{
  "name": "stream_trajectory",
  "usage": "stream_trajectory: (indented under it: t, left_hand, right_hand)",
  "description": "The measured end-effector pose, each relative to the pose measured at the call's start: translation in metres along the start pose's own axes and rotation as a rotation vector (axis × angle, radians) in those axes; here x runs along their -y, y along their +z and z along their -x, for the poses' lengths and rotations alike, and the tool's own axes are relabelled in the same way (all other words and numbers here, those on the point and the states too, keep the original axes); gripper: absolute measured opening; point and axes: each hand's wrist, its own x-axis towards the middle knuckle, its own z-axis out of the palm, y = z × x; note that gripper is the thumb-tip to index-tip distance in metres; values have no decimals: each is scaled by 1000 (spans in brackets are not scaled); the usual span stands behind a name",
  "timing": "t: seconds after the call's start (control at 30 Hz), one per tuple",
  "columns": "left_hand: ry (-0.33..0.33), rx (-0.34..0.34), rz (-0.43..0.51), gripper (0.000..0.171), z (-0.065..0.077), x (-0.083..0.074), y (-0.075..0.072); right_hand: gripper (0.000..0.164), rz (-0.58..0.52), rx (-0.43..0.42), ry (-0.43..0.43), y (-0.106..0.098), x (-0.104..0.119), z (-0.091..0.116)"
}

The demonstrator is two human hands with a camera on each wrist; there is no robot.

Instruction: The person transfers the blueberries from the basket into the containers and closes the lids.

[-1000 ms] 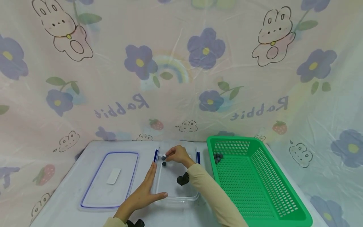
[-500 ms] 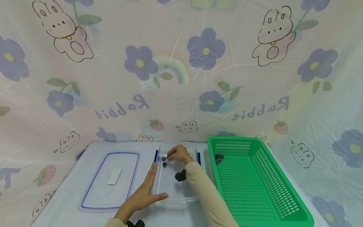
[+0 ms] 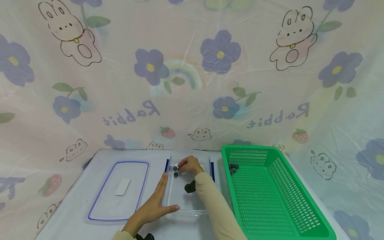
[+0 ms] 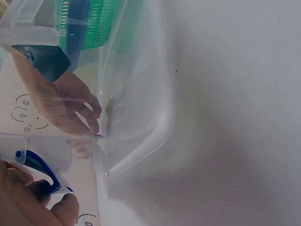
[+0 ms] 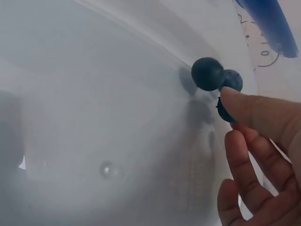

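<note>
In the head view, my right hand (image 3: 191,165) reaches inside a clear plastic container (image 3: 186,212) near its far left corner. Thumb and fingertips pinch a blueberry (image 5: 225,112), partly covered by the thumb in the right wrist view. Close beside it two more blueberries (image 5: 207,74) rest on the container's floor. My left hand (image 3: 153,206) lies along the container's left side, fingers stretched toward the blue clip (image 3: 167,165) and thumb spread toward the near end. In the left wrist view, its fingers (image 4: 66,207) show right by the blue clip.
A green perforated basket (image 3: 255,230) stands to the right, with several blueberries (image 3: 233,168) in its far left corner. Flat on the left lies a clear lid (image 3: 118,163) with a blue seal and a white label (image 3: 122,187). A patterned curtain (image 3: 186,100) hangs behind the table.
The right forearm has swung slightly left while its fingertips stay beside the two blueberries, still pinching one. The left hand keeps its place. The head view has shifted a little.
</note>
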Motion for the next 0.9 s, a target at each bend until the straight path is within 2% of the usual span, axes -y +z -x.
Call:
stream_trajectory:
  t: [0.2, 0.6, 0.9]
  left_hand:
    - [-9, 12, -13, 115, 1, -1, -1]
    - [-2, 1, -19, 115, 1, -2, -1]
    - [-3, -6, -16, 115, 1, -1, 0]
  right_hand:
    - [19, 5, -22, 10, 3, -8, -4]
    - [23, -35, 12, 13, 4, -14, -11]
    - [23, -23, 14, -1, 2, -11, -8]
